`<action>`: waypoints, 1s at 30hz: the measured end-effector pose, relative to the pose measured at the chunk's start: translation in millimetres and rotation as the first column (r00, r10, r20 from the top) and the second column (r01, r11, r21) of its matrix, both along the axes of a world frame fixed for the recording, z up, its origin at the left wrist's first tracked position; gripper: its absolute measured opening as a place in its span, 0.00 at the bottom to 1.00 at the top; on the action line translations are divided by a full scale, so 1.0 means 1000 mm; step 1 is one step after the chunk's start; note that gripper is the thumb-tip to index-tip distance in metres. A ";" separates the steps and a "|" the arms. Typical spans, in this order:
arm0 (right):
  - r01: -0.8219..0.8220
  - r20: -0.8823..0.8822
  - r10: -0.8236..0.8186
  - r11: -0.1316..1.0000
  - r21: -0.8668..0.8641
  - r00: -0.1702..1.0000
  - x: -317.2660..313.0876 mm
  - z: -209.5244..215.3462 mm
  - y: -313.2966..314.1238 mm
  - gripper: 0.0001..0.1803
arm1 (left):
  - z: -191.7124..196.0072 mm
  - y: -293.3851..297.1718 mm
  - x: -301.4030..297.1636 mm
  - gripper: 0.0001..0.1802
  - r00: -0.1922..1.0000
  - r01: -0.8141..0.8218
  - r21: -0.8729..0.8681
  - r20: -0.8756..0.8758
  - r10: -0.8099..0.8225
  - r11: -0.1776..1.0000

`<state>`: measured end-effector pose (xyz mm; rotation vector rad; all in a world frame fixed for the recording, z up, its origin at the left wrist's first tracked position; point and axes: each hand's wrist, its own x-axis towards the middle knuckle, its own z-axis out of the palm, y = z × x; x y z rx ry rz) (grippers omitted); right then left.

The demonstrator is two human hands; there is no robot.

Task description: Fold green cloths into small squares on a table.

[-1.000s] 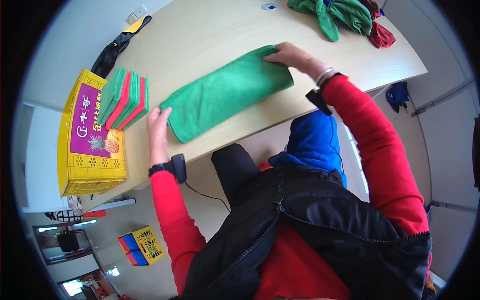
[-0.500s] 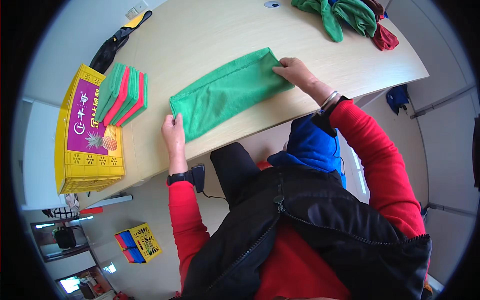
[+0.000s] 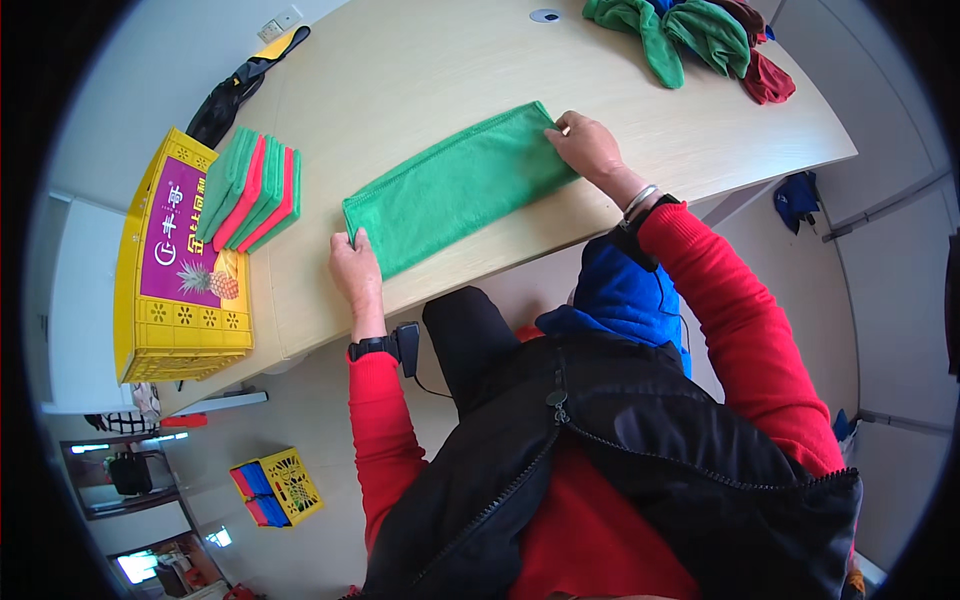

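A green cloth towel (image 3: 455, 195), folded into a long strip, lies at a slant on the pale wooden table (image 3: 430, 85) near its front edge. My left hand (image 3: 355, 268) grips the towel's near left end, thumb on top and fingers curled at the edge. At the opposite end, my right hand (image 3: 588, 145) pinches the right edge between thumb and fingers. The cloth looks flat and fairly smooth between both hands, with a folded seam along its far side.
A row of folded green and red towels (image 3: 250, 190) stands at the left beside a yellow crate (image 3: 180, 350). Crumpled green and dark red cloths (image 3: 705, 40) lie at the far right. A black-and-yellow item (image 3: 235, 90) rests by the wall. Another yellow crate (image 3: 290, 485) sits on the floor.
The towel's near fold now lies flatter and its lower edge has drawn in slightly, making a narrower strip. My left hand has shifted slightly right; both hands keep hold of the ends.
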<state>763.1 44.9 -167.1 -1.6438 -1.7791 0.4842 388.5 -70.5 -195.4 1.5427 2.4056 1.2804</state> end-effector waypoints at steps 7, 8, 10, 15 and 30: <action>0.064 0.212 -0.094 0.988 0.141 0.973 0.001 -0.006 -0.020 0.13 | 0.015 -0.010 0.019 0.15 0.989 -0.067 -0.074 -0.140 0.056 0.995; 0.060 0.214 -0.090 0.988 0.139 0.973 0.001 -0.007 -0.022 0.13 | 0.014 -0.013 0.019 0.15 0.989 -0.070 -0.077 -0.138 0.059 0.995; 0.056 0.251 -0.093 0.987 0.152 0.964 0.002 -0.009 -0.028 0.12 | 0.013 -0.019 0.019 0.15 0.981 -0.091 -0.098 -0.178 0.073 0.991; 0.052 0.264 -0.105 0.979 0.199 0.959 0.003 -0.012 -0.051 0.10 | 0.011 -0.036 0.016 0.14 0.962 -0.114 -0.106 -0.259 0.083 0.988; 0.087 0.279 -0.165 0.958 0.272 0.946 0.001 -0.017 -0.101 0.08 | 0.016 -0.074 0.023 0.12 0.892 -0.244 -0.248 -0.436 0.117 0.938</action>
